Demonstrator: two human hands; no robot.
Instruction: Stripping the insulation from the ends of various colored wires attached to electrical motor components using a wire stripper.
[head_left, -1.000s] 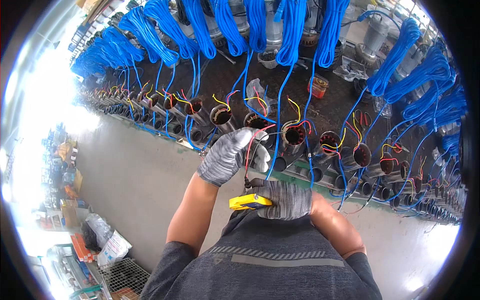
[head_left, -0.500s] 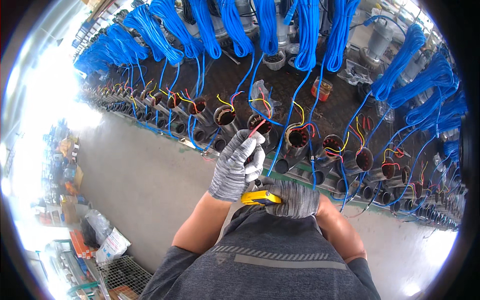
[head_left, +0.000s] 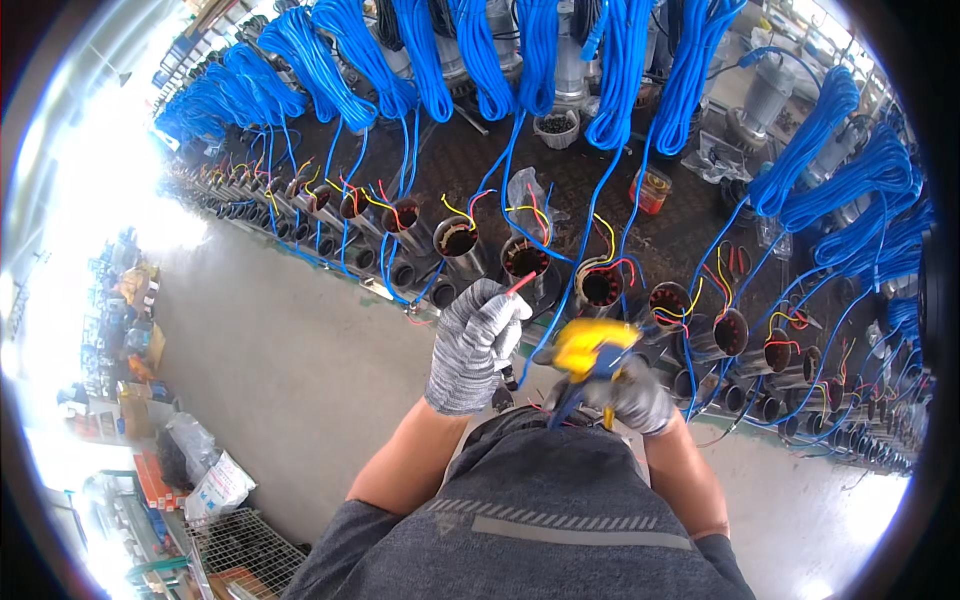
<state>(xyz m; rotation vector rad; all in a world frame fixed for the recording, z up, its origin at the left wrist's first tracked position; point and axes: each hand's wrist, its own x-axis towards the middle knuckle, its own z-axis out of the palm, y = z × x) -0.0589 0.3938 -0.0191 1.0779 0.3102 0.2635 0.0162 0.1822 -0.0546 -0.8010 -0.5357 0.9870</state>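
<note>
Both gloved hands busy: left hand [head_left: 472, 345] pinches a red wire [head_left: 520, 284], thin and floppy. Right hand [head_left: 628, 392] grips a yellow tool [head_left: 588, 350]. Probably best held near its tip.

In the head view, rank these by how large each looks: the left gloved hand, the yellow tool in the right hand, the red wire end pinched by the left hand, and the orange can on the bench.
1. Left gloved hand.
2. Yellow tool, partly hidden by the right hand.
3. Orange can; it sits farther off, so its rank is unsure.
4. Red wire end, thinnest.

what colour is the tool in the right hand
Yellow with blue handles: the tool in the right hand, seen in the head view.
</note>
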